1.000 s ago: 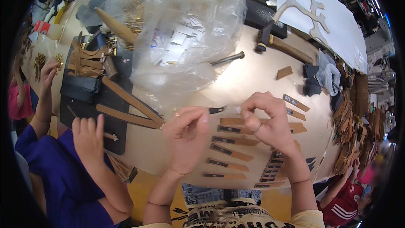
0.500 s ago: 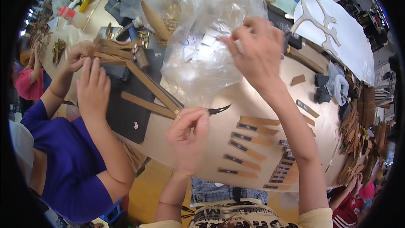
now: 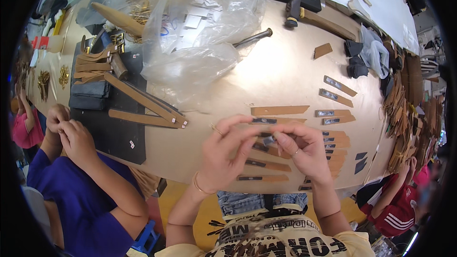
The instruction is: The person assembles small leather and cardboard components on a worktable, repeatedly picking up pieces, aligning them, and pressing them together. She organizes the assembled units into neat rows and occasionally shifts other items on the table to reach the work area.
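Observation:
My left hand (image 3: 223, 152) reaches over the front of the table with its fingers stretched and thumb apart. Its fingertips come close to a small, glossy dark piece (image 3: 269, 140), whose kind is hard to make out. That piece is pinched between the thumb and fingers of my right hand (image 3: 304, 150). Under and beyond both hands lie brown strips (image 3: 280, 110), several bearing dark patches with shiny tops. A second column of such strips (image 3: 335, 113) runs along the right. Behind my hands sits a clear plastic bag (image 3: 190, 74) with small white pieces (image 3: 193, 21) inside.
A co-worker in purple (image 3: 85, 195) sits at left, hands together, near a black mat (image 3: 121, 138) with brown straps (image 3: 138, 96). A hammer (image 3: 319, 19) and a metal rod (image 3: 254, 37) lie farther back. Stacked brown pieces (image 3: 404, 123) line the right edge.
My right hand has come down from the bag of white pieces to meet my left hand. The black curved pointed tool in my left hand is out of sight. The view has shifted.

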Available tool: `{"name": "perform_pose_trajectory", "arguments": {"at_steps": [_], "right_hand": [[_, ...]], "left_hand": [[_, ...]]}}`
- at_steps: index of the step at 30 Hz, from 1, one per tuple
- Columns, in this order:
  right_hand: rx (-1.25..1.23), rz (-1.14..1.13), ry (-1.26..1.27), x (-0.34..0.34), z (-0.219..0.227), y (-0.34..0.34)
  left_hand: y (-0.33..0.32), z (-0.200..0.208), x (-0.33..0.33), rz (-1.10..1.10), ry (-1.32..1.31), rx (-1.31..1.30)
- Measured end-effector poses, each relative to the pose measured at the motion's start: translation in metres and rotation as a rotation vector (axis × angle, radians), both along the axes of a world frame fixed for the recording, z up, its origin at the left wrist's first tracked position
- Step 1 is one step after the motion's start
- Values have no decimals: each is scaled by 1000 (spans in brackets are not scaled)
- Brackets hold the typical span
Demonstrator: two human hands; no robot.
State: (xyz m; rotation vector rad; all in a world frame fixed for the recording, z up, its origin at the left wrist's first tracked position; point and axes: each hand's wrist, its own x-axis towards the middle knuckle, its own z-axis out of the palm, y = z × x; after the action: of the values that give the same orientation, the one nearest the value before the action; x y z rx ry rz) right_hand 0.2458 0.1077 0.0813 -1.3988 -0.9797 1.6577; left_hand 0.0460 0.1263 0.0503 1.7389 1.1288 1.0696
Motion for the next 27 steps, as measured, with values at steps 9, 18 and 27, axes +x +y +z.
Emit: {"name": "perform_pose_trajectory", "arguments": {"at_steps": [9, 18, 27], "right_hand": [[443, -37, -507, -8, -12, 5], [337, -96, -578, -3, -31, 20], [229, -97, -508, 1, -29, 26]], "left_hand": [[-2, 7, 23, 183, -331, -777], [23, -1, 43, 248, 279, -465], [25, -6, 41, 273, 167, -541]]}}
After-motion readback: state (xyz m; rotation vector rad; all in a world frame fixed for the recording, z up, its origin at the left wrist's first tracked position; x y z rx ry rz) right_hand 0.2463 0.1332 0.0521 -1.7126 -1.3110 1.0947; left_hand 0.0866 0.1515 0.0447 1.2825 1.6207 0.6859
